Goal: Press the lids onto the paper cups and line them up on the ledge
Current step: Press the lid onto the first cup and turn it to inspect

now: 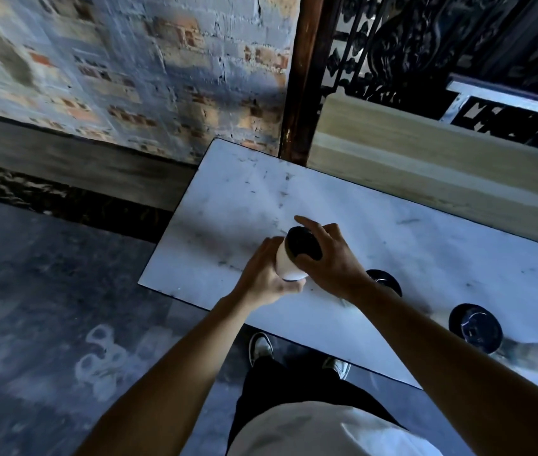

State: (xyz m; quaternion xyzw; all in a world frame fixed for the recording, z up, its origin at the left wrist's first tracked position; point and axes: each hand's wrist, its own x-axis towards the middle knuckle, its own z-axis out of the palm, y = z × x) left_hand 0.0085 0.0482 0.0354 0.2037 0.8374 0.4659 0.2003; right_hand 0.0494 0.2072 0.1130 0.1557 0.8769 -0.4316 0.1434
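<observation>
A white paper cup (289, 268) with a black lid (304, 242) on top is held above the left part of the white marble table (261, 199). My left hand (266, 278) wraps around the cup's side. My right hand (330, 255) lies over the lid, fingers around its rim. Two more black lids sit to the right: one lid (388, 280) half hidden behind my right wrist, the other lid (475, 327) near the table's front edge. Whether cups stand under them I cannot tell.
A pale wooden ledge (425, 159) runs along the table's far side, under a black iron grille (425, 44). A dark wooden post (297, 93) stands at the table's back corner beside a brick wall (129, 67). My shoes (261, 347) show below the table's front edge.
</observation>
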